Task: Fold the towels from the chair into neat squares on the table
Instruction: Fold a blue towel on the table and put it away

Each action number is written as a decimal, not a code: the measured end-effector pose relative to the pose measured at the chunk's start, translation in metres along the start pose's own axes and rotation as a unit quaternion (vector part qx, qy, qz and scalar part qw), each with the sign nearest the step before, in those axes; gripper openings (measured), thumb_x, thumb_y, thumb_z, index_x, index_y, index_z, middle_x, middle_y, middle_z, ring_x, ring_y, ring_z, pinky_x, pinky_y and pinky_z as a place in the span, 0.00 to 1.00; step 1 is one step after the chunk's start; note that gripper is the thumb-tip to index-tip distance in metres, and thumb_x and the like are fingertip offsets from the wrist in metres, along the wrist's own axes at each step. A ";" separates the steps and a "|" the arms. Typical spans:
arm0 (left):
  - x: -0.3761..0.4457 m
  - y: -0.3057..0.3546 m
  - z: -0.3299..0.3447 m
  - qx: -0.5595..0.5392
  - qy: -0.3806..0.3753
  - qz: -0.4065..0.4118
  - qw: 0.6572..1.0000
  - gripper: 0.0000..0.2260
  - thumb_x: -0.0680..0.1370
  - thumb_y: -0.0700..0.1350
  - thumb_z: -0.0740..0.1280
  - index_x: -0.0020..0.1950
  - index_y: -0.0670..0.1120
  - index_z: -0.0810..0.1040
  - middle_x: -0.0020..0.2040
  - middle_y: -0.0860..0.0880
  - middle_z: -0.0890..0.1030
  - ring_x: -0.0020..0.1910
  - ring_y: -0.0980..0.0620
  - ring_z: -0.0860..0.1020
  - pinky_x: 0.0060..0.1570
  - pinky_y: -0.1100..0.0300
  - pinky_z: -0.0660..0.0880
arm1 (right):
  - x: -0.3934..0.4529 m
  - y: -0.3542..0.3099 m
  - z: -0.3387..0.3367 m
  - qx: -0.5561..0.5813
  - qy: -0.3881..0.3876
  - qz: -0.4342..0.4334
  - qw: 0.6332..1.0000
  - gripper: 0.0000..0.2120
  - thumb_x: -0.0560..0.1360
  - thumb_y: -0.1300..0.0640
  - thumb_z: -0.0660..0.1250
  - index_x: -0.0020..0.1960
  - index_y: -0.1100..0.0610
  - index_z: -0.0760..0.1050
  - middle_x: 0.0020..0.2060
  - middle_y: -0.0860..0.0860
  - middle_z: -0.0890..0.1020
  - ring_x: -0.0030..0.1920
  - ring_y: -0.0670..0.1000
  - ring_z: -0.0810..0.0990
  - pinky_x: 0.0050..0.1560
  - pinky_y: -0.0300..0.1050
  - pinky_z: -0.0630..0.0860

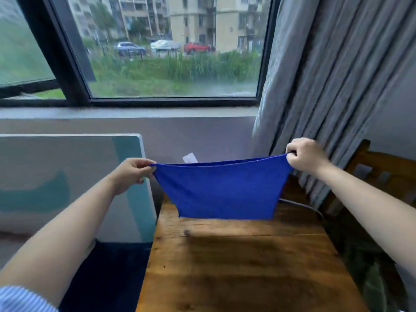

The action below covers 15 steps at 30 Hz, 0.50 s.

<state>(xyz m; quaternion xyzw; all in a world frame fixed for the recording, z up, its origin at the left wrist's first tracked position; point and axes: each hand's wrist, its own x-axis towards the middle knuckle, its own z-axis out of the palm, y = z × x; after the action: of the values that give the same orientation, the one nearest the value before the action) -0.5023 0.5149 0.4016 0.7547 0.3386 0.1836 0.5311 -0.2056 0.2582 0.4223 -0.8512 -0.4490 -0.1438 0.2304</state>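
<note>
A blue towel point(221, 190) hangs stretched in the air above the far end of the wooden table point(243, 262). My left hand point(131, 173) pinches its upper left corner. My right hand point(305, 155) pinches its upper right corner, a little higher. The towel's lower edge hangs just above or at the tabletop; I cannot tell whether it touches. The top edge looks doubled, as if the towel is folded in half. A wooden chair point(380, 174) stands at the right behind the table; no other towel is visible on it.
A grey and teal panel point(74, 183) leans against the wall left of the table. Grey curtains point(326, 75) hang at the right beside the window point(171, 48). A white cable point(301, 204) lies at the table's far right corner. A white tag point(190, 157) shows behind the towel.
</note>
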 end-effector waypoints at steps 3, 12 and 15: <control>-0.001 0.000 0.017 -0.018 0.109 0.037 0.993 0.06 0.79 0.34 0.60 0.48 0.41 0.75 0.21 0.56 0.77 0.22 0.66 0.74 0.21 0.77 0.63 | -0.007 -0.003 0.002 0.046 0.069 0.033 0.996 0.17 0.61 0.61 0.52 0.34 0.71 0.77 0.35 0.67 0.79 0.42 0.63 0.77 0.40 0.47 0.70; 0.007 -0.014 0.045 0.100 0.111 0.044 0.988 0.08 0.78 0.31 0.58 0.47 0.39 0.75 0.33 0.47 0.75 0.19 0.66 0.74 0.22 0.77 0.68 | -0.029 0.008 0.006 0.016 -0.060 0.125 0.990 0.08 0.65 0.61 0.54 0.32 0.59 0.70 0.40 0.62 0.79 0.44 0.60 0.75 0.38 0.42 0.64; 0.015 -0.017 0.048 0.108 0.107 0.025 0.988 0.12 0.78 0.32 0.58 0.39 0.42 0.75 0.32 0.47 0.76 0.18 0.64 0.76 0.23 0.73 0.73 | -0.030 0.014 0.009 0.017 -0.091 0.147 0.985 0.08 0.69 0.66 0.56 0.33 0.61 0.70 0.35 0.60 0.75 0.39 0.56 0.70 0.37 0.42 0.63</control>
<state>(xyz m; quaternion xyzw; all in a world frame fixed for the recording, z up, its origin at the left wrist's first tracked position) -0.4662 0.4965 0.3672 0.7918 0.3924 0.2383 0.4027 -0.2107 0.2349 0.3974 -0.9133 -0.3408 -0.0223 0.2219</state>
